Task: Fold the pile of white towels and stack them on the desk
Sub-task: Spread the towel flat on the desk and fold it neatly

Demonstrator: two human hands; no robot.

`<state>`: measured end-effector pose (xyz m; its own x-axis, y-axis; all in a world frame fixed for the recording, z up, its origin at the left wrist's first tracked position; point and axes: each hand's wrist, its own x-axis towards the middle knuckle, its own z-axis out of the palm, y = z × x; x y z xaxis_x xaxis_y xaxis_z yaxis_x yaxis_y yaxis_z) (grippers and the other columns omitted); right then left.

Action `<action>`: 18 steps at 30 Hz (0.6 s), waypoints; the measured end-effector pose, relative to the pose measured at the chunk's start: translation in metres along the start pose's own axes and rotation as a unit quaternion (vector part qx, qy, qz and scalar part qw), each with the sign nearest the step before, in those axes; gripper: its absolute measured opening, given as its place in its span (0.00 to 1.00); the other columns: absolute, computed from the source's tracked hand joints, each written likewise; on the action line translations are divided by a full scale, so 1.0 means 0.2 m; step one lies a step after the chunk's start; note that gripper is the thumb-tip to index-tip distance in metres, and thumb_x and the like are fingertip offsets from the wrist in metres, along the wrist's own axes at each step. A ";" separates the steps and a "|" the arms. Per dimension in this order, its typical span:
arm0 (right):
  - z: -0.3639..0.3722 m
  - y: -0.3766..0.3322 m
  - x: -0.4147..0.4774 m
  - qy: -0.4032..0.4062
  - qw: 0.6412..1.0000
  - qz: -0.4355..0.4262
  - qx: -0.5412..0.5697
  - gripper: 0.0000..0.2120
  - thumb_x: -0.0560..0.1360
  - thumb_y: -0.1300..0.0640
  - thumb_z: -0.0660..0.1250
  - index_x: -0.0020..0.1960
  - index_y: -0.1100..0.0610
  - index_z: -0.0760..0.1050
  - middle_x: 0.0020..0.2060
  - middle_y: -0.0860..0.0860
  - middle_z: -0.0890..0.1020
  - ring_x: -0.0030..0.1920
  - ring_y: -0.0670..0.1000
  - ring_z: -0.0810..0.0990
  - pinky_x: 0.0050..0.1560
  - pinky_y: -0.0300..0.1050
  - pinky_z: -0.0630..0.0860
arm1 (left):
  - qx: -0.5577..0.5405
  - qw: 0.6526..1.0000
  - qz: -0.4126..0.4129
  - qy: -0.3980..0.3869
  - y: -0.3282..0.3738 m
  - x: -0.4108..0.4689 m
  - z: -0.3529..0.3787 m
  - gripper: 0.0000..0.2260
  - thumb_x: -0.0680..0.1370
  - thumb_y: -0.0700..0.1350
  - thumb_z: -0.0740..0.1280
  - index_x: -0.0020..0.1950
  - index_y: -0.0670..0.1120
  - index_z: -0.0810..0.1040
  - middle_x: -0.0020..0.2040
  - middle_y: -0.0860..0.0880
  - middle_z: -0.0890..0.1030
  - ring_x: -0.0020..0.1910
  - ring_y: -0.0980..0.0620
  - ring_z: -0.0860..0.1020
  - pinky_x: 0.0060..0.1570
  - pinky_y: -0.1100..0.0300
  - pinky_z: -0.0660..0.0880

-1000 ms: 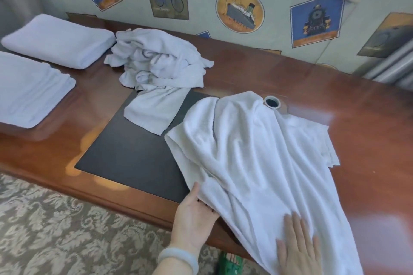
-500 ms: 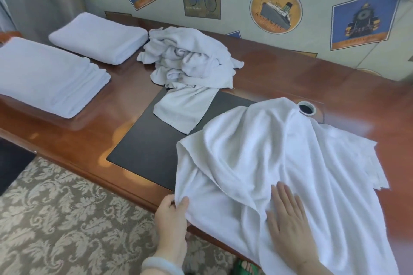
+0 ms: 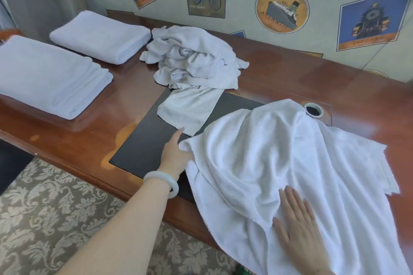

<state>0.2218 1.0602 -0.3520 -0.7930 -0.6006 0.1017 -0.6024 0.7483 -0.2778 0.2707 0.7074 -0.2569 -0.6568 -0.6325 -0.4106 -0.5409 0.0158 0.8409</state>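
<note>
A large white towel (image 3: 279,152) lies rumpled and spread over the right part of the wooden desk (image 3: 335,87), and its near end hangs over the front edge. My left hand (image 3: 175,152) holds the towel's left corner; most of its fingers are hidden under the cloth and one finger points forward. My right hand (image 3: 299,230) presses flat on the towel's near part with straight fingers. A crumpled pile of white towels (image 3: 194,60) sits at the back centre. Two folded towel stacks (image 3: 44,76) (image 3: 100,35) lie at the left.
A black desk mat (image 3: 143,143) is set into the desk's middle, partly under the pile and the spread towel. A round cable hole (image 3: 313,110) shows just behind the towel. Wallpaper with posters backs the desk. Patterned carpet (image 3: 55,219) lies below the front edge.
My left hand has moved forward from the desk's front edge along the towel's left side to its corner. My right hand stays flat on the towel. The view has shifted left.
</note>
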 end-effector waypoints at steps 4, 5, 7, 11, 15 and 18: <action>-0.02 0.00 0.00 -0.006 0.999 0.018 0.034 0.28 0.81 0.43 0.50 0.78 0.53 0.60 0.78 0.48 0.58 0.79 0.45 0.52 0.77 0.47 0.48 | 0.047 0.991 0.111 0.067 -0.03 -0.08 -0.12 0.07 0.80 0.40 0.64 0.45 0.48 0.79 0.43 0.45 0.80 0.38 0.45 0.79 0.29 0.59 0.78; -0.03 0.00 0.00 -0.006 0.999 0.021 0.036 0.28 0.82 0.43 0.48 0.78 0.53 0.61 0.78 0.48 0.58 0.79 0.44 0.51 0.77 0.45 0.47 | -0.014 0.987 0.105 0.123 -0.07 -0.13 -0.19 0.06 0.81 0.40 0.64 0.46 0.46 0.78 0.43 0.42 0.80 0.36 0.46 0.79 0.29 0.62 0.77; -0.03 0.00 0.01 -0.010 1.000 0.018 0.024 0.29 0.83 0.41 0.43 0.78 0.53 0.61 0.78 0.49 0.59 0.78 0.44 0.51 0.77 0.45 0.47 | -0.192 0.959 0.042 0.206 -0.19 -0.23 -0.35 0.04 0.82 0.38 0.63 0.51 0.40 0.76 0.49 0.38 0.81 0.39 0.46 0.81 0.35 0.59 0.80; -0.04 -0.01 0.00 -0.021 0.999 0.024 -0.010 0.30 0.82 0.40 0.43 0.78 0.53 0.58 0.78 0.49 0.57 0.79 0.44 0.48 0.77 0.46 0.45 | -0.301 0.934 -0.090 0.173 -0.51 -0.39 -0.55 0.05 0.83 0.37 0.60 0.58 0.38 0.73 0.60 0.35 0.79 0.54 0.41 0.81 0.49 0.52 0.78; -0.05 -0.02 0.00 -0.029 0.999 0.020 -0.037 0.34 0.81 0.37 0.42 0.78 0.57 0.61 0.78 0.52 0.59 0.79 0.43 0.44 0.77 0.48 0.46 | -0.322 0.929 -0.132 0.127 -0.51 -0.46 -0.51 0.10 0.83 0.38 0.60 0.63 0.36 0.72 0.58 0.36 0.80 0.55 0.39 0.81 0.51 0.49 0.77; -0.05 -0.02 0.00 -0.033 0.998 0.025 -0.040 0.35 0.81 0.37 0.41 0.77 0.58 0.62 0.77 0.52 0.60 0.79 0.43 0.44 0.78 0.46 0.44 | -0.337 0.924 -0.144 0.111 -0.43 -0.48 -0.44 0.11 0.83 0.44 0.61 0.62 0.39 0.76 0.56 0.39 0.82 0.55 0.39 0.81 0.54 0.44 0.78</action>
<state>0.2229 1.0589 -0.3420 -0.8158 -0.5778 0.0251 -0.5701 0.7961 -0.2031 0.4268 0.6992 -0.2581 -0.3718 -0.6801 -0.6319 -0.1762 -0.6166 0.7673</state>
